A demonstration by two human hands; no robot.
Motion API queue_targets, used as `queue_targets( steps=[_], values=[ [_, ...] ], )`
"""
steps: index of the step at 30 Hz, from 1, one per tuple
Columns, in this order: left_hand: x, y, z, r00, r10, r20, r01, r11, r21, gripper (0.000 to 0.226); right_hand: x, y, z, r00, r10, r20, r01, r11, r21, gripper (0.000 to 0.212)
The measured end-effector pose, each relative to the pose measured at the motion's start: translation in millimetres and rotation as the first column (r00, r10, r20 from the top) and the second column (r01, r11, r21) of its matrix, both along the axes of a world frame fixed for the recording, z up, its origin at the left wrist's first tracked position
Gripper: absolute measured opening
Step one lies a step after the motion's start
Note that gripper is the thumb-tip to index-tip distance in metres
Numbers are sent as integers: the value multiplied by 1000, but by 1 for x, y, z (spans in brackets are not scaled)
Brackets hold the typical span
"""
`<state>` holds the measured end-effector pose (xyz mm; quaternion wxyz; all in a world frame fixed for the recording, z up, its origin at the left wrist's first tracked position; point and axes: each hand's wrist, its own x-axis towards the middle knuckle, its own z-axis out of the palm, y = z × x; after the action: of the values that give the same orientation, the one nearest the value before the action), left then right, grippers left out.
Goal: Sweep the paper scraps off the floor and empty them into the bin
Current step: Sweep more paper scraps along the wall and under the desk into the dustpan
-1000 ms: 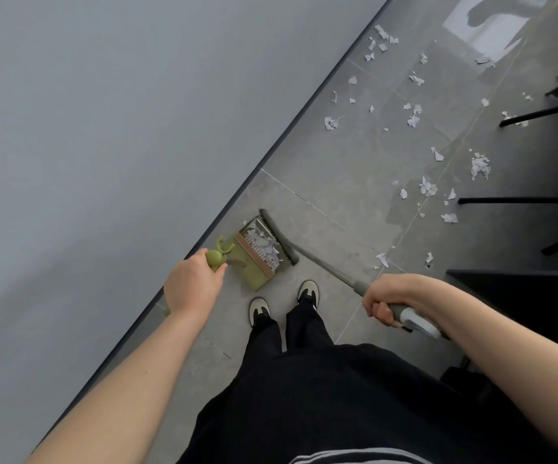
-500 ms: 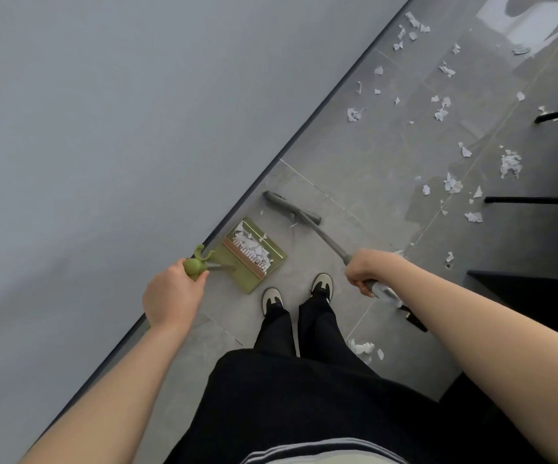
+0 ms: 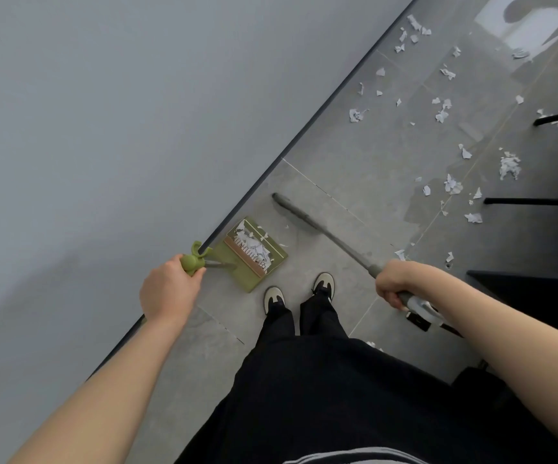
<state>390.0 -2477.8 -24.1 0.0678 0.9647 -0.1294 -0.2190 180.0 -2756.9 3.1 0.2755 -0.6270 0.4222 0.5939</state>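
A person is standing on a grey tiled floor (image 3: pixel 354 162) beside a pale wall (image 3: pixel 103 112), looking down at both hands. The left hand (image 3: pixel 167 293) is curling its fingers around the green top of the dustpan handle (image 3: pixel 192 261), and the green dustpan (image 3: pixel 254 254) is sitting on the floor against the dark skirting, just in front of the person's shoes (image 3: pixel 274 298). White paper scraps (image 3: pixel 254 247) are lying piled inside the pan along its comb teeth. The right hand (image 3: pixel 393 283) is gripping the grey broom handle (image 3: pixel 341 244) with fingers wrapped tightly around it, and the broom head (image 3: pixel 292 209) is resting on the floor just beyond the pan's open edge, apart from it. More paper scraps (image 3: pixel 451 185) are lying scattered over the tiles farther ahead and to the right, near thin black furniture legs (image 3: pixel 535 201). Black trousers (image 3: pixel 338 396) are filling the lower part of the view.
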Motion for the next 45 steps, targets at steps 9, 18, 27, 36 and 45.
queue_targets(
  steps=[9,18,27,36,45],
  values=[
    [5,11,-3,1000,6,6,-6,1000,3,26,-5,14,-41,673,-739,-42,737,674,-55,19],
    [5,7,-7,999,-38,-6,38,999,-2,25,10,74,-24,852,-523,-25,517,833,197,19],
    [10,-9,-5,993,-115,-5,114,993,-22,26,0,62,-5,846,-531,-55,530,822,208,19],
    [12,-57,3,983,-183,28,184,979,-85,27,-20,8,15,687,-725,-52,725,680,105,26],
    [13,-140,13,980,-192,48,197,970,-144,30,-44,-81,16,339,-940,-27,938,336,82,28]
  ],
)
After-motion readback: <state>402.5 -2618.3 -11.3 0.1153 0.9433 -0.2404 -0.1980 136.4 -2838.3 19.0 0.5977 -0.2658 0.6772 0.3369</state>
